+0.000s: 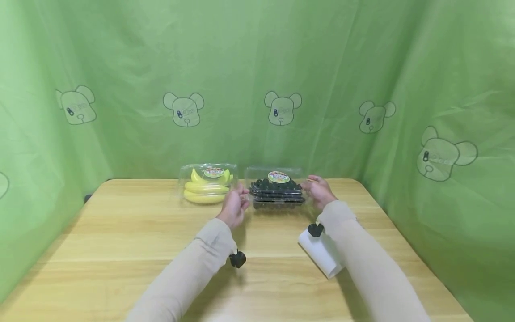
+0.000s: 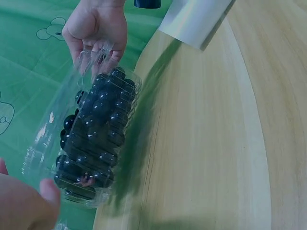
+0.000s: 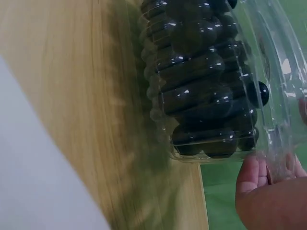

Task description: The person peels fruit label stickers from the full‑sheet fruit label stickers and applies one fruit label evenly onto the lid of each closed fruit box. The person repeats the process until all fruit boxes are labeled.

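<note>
A clear plastic fruit box of dark round grapes is held between the two hands near the table's back edge. An oval label marks its lid. My right hand pinches the rim at the right end; in the right wrist view its fingers close on the clear edge. My left hand is at the opposite end, its thumb by the box corner; its other fingers are mostly hidden. A shadow falls on the table beside the box.
A clear box of bananas stands left of the grapes, close to my left hand. Under the right forearm lies a white roll. Green curtains surround the wooden table at the back and sides.
</note>
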The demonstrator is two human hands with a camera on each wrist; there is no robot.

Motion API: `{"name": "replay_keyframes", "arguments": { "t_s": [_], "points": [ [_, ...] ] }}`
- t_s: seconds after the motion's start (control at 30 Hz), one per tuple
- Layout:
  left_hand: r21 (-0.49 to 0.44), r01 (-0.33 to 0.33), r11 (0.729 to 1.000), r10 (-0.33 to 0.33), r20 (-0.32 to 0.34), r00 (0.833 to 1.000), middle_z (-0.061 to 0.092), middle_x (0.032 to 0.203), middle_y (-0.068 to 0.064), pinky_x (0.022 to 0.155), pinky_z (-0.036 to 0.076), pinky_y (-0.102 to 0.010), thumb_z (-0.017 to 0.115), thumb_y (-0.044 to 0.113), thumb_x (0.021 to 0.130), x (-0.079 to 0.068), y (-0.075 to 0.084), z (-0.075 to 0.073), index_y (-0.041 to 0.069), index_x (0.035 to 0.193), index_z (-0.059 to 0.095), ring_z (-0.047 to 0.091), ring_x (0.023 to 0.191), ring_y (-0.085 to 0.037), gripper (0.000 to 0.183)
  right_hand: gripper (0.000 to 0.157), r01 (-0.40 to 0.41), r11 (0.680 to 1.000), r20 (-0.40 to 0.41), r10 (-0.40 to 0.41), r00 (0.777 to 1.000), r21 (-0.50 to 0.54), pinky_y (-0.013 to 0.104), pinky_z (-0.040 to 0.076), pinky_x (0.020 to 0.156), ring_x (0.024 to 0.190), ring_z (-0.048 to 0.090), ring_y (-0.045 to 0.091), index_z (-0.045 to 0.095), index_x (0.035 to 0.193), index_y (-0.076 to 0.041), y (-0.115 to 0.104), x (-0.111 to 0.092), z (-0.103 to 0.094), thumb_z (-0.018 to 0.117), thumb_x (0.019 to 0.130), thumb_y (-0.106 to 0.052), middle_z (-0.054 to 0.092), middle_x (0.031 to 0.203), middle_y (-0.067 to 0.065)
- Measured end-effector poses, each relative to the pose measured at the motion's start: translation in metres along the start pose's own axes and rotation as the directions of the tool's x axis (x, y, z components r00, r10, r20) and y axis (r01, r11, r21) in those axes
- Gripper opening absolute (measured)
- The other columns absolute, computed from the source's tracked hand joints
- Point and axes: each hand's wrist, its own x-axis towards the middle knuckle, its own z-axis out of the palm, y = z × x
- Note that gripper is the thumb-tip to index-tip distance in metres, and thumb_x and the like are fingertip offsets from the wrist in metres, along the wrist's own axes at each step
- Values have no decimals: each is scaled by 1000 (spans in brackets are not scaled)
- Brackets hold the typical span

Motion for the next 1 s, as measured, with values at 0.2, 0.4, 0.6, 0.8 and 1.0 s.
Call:
{"name": "replay_keyframes", "arguments": {
  "t_s": [0.2,0.4,0.6,0.8,1.0],
  "points": [
    [72,12,997,-11,-6,1000,45,92,-2,63,31,-22,37,28,105,1,-2,-1,1,104,56,36,70,-11,34,69,-7,1000,28,7,1000,-6,47,21,117,140,26,39,8,154,-4,2,3,-1,47,97,1,23,155,23],
    [38,-12,999,11,20,1000,39,80,1,65,32,-22,35,24,106,3,-7,-1,-6,127,43,30,60,-8,38,68,-10,1000,39,10,999,7,45,23,116,140,27,38,7,153,-1,4,8,-1,47,97,2,24,154,24],
    [53,9,999,-10,11,1000,36,79,1,77,37,-27,36,25,105,4,-8,0,-7,114,51,32,64,-9,37,66,-24,1000,3,24,1000,-19,44,29,114,136,33,37,12,153,-3,7,14,-2,48,97,1,30,151,24],
    [103,28,994,-30,16,999,30,68,5,62,30,-23,38,29,105,7,-11,-1,-5,110,56,29,63,-10,39,65,-50,996,-43,47,998,-75,44,30,114,136,35,35,16,153,-6,8,17,-4,50,97,-1,33,150,20],
    [102,30,994,-34,31,999,26,67,5,70,33,-27,39,30,104,8,-12,0,-7,116,53,27,64,-12,41,64,-39,996,-71,33,997,-76,44,33,112,134,37,35,21,152,-6,9,18,-3,50,96,0,36,149,20]
  ]
}}
